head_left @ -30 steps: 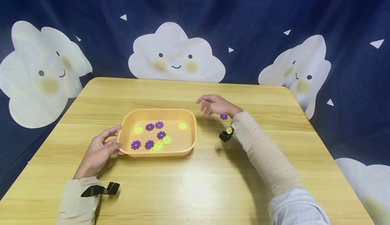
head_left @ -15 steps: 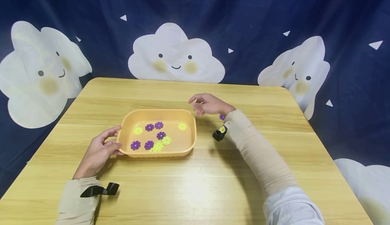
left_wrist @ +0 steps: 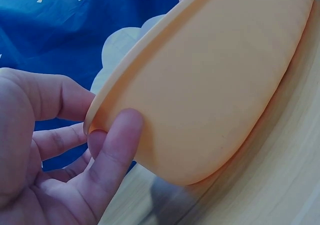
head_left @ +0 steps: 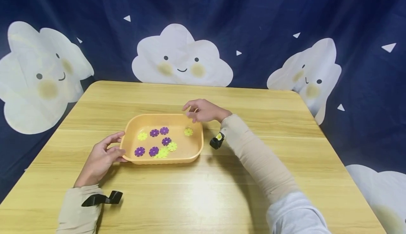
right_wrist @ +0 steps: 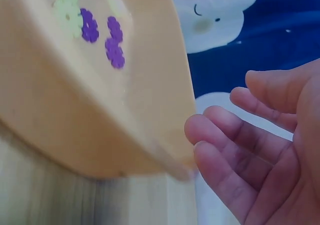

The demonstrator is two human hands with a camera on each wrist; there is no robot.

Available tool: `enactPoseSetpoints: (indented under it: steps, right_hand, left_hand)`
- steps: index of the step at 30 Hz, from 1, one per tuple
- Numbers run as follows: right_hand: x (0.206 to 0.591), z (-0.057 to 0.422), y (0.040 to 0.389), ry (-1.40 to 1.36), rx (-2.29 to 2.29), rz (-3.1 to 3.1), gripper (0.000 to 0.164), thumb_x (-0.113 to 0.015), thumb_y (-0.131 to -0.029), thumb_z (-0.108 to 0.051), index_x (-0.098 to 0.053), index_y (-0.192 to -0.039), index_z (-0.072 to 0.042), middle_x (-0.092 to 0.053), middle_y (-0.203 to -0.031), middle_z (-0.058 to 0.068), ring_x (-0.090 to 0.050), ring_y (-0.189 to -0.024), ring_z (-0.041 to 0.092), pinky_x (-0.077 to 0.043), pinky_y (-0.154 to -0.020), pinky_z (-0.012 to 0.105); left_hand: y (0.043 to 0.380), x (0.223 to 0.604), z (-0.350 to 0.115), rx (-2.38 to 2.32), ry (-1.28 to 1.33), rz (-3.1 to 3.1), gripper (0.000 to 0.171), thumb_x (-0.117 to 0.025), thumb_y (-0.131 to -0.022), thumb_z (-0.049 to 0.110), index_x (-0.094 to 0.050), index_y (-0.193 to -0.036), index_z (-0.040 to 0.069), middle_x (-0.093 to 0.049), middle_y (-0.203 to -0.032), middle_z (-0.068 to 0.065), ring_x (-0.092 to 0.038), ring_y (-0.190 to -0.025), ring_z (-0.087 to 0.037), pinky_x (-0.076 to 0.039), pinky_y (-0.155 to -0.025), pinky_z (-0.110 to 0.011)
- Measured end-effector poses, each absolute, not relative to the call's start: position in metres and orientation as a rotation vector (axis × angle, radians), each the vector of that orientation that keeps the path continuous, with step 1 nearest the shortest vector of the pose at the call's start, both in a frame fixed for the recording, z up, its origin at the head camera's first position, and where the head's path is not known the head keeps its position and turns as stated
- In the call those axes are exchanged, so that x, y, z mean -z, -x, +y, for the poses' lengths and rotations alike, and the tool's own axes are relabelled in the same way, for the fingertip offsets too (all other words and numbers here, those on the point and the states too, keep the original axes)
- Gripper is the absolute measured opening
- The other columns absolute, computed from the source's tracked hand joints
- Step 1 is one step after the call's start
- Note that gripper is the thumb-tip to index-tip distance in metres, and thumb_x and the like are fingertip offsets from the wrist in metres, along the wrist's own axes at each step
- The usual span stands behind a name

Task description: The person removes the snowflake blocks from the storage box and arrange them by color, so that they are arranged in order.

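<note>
Right hand: here it comes, the right hand point(head_left: 206, 110) sweeping leftward over the last second, from the tabletop right of the tray to above its far right corner.
Right grip: fingers loosely bent and apart, thumb clear of them, nothing visible between them; whether a fingertip brushes the rim, I can't tell.
Left hand: steady as ever, the left hand point(head_left: 101, 158) keeps its place at the tray's left end.
Left grip: a firm pinch on the rim, thumb pressed on one side of the wall, fingers round the other, clear in the left wrist view.
Tray: the orange tray point(head_left: 185, 144) holds its spot, lying on the wooden table point(head_left: 177, 205) between the two hands.
Purple pieces: five purple flower pieces point(head_left: 154, 133) lie on the tray floor, their arrangement unchanged.
Yellow pieces: the yellow flower pieces point(head_left: 188, 131) haven't budged either, one alone at the right, one at the left, the rest bunched near the front wall.
Loose purple piece: a second ago it shows on the table right of the tray; half a second later it's partly covered, and now, with the right wrist across that spot, it's out of sight.
Backdrop: the blue curtain point(head_left: 203, 8) with its smiling clouds point(head_left: 182, 59) hangs behind, sitting a touch further left in the head view.
</note>
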State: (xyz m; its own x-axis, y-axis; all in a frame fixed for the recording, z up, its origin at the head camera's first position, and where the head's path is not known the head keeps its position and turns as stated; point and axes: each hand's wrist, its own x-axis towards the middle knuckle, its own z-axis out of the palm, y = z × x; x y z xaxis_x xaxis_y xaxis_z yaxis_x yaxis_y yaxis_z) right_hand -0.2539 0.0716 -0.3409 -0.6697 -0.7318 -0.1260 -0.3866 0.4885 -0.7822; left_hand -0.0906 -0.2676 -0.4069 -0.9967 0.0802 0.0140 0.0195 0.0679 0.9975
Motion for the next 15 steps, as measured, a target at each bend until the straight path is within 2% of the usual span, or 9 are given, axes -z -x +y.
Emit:
enactPoseSetpoints:
  steps: [4,10,15]
  right_hand:
    - [0.343,0.06,0.253,0.949,1.006,2.283,0.033,-0.056,-0.098,-0.011,-0.056,-0.128,0.001,-0.066,-0.104,0.021,-0.067,-0.084,0.033,-0.058,-0.073,0.028]
    - [0.347,0.046,0.252,0.953,0.976,2.258,0.034,-0.058,-0.096,-0.007,-0.056,-0.129,0.001,-0.066,-0.102,0.014,-0.067,-0.087,0.032,-0.058,-0.074,0.028]
    - [0.349,0.035,0.25,0.983,0.926,2.241,0.038,-0.065,-0.091,-0.004,-0.058,-0.129,-0.002,-0.065,-0.1,0.007,-0.064,-0.093,0.022,-0.057,-0.079,0.025]
  left_hand:
    - [0.091,0.407,-0.268,-2.13,-0.116,2.253,0.057,-0.054,-0.089,-0.014,-0.034,-0.142,-0.01,-0.033,-0.118,-0.017,-0.064,-0.081,-0.014,-0.062,-0.066,-0.031]
    - [0.09,0.407,-0.267,-2.123,-0.099,2.254,0.057,-0.054,-0.088,-0.014,-0.034,-0.142,-0.01,-0.033,-0.118,-0.017,-0.063,-0.08,-0.014,-0.062,-0.066,-0.032]
    - [0.09,0.406,-0.267,-2.113,-0.09,2.264,0.058,-0.054,-0.089,-0.014,-0.034,-0.142,-0.01,-0.033,-0.119,-0.018,-0.064,-0.081,-0.015,-0.062,-0.067,-0.032]
